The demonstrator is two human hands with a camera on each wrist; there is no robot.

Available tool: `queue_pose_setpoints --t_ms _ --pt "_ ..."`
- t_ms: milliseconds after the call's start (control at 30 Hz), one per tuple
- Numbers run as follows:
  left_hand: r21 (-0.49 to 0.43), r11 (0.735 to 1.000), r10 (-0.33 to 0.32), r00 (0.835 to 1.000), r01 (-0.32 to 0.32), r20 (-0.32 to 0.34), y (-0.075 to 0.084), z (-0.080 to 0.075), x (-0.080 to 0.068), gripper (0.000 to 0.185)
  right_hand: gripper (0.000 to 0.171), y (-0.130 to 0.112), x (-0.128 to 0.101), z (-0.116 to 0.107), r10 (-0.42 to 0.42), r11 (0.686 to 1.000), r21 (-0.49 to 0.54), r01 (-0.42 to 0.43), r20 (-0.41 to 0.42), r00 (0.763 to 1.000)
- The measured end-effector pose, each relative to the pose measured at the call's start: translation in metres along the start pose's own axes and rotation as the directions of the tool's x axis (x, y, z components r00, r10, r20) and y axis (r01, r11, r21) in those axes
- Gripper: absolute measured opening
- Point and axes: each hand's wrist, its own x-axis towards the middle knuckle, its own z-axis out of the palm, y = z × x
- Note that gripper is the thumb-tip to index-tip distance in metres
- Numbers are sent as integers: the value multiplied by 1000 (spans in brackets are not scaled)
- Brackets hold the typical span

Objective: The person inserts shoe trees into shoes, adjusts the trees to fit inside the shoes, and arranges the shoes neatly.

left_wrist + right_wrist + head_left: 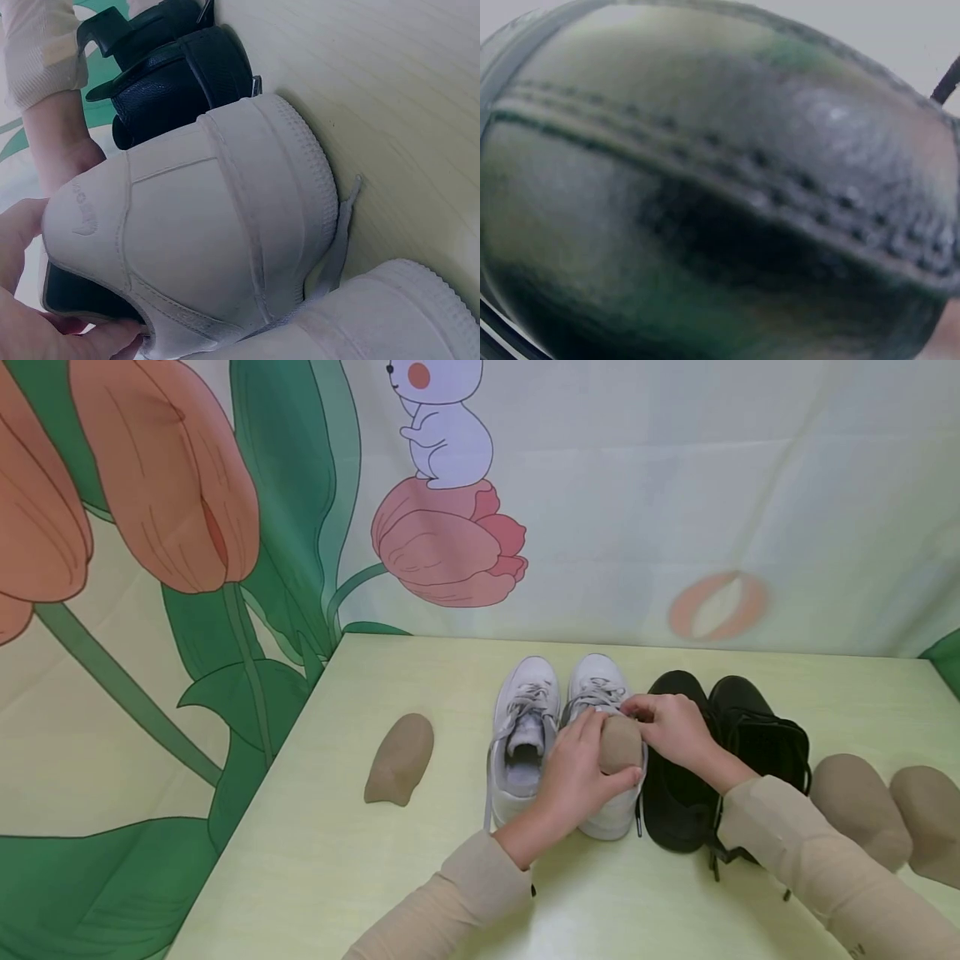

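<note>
My left hand (573, 768) grips a brown molded shoe insert (621, 743) at the opening of the right white sneaker (611, 822), fingers on its left side and thumb across its near end. The right hand (682, 727) pinches that sneaker's collar beside the laces, at the insert's far right edge. In the left wrist view the sneaker's heel (187, 202) faces the camera, and the left fingers (105, 339) reach into the dark-lined opening. The left white sneaker (534, 672) stands alongside, laces loose. A blurred black shoe (705, 180) fills the right wrist view, hiding the right hand's work.
A pair of black shoes (675, 814) stands close to the right, under the right forearm. Beyond them lie two more brown inserts (858, 810), and another single brown insert (401, 760) rests at left on the pale table (315, 827). A printed cloth hangs behind.
</note>
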Motion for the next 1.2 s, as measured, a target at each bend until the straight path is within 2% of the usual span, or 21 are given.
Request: queue_pose_setpoints --t_ms 700,967,1067,1200 --pt "-18 999 27 999 -28 -35 -6 4 3 64 11 2 0 0 0 1000 -2 0 -5 1000" --pt "29 999 13 1000 -14 27 -7 -2 4 65 12 2 1 0 -6 1000 2 6 4 1000" --pt "6 1000 -2 999 1 50 -8 -5 5 60 12 2 1 0 -5 1000 3 5 13 1000" --pt "-47 999 -16 1000 16 17 -7 -5 3 56 12 1 2 -3 -9 1000 -15 10 31 999"
